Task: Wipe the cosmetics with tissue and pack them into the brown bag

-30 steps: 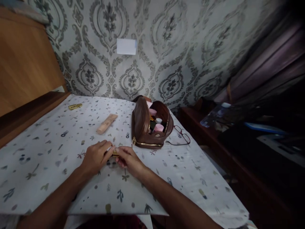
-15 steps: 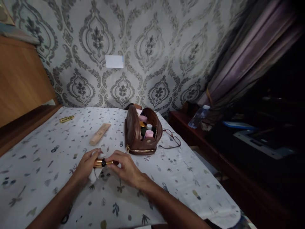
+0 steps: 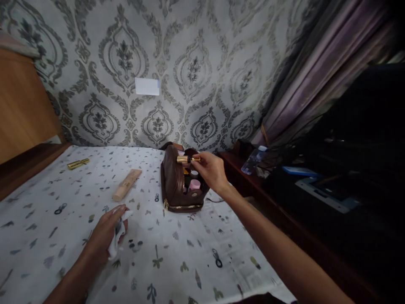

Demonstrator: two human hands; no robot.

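Note:
My right hand is closed round one end of a slim gold cosmetic tube with a black band. It holds the tube level over the open brown makeup bag. Inside the bag are several containers, among them one with a pink lid; my hand hides part of the opening. Lower left, my left hand is closed on a crumpled white wipe, just above the patterned cloth. Beyond that hand lies a beige squeeze tube. Farther left is another gold item.
A white cloth with small prints covers the table. Eyeglasses lie mostly hidden behind my right wrist. A clear plastic bottle stands tilted on the dark red ledge at right. A wooden cabinet borders the left side.
My right hand has carried the gold tube away from my left hand, up and right to over the bag. My left hand keeps the wipe and has shifted slightly left and down.

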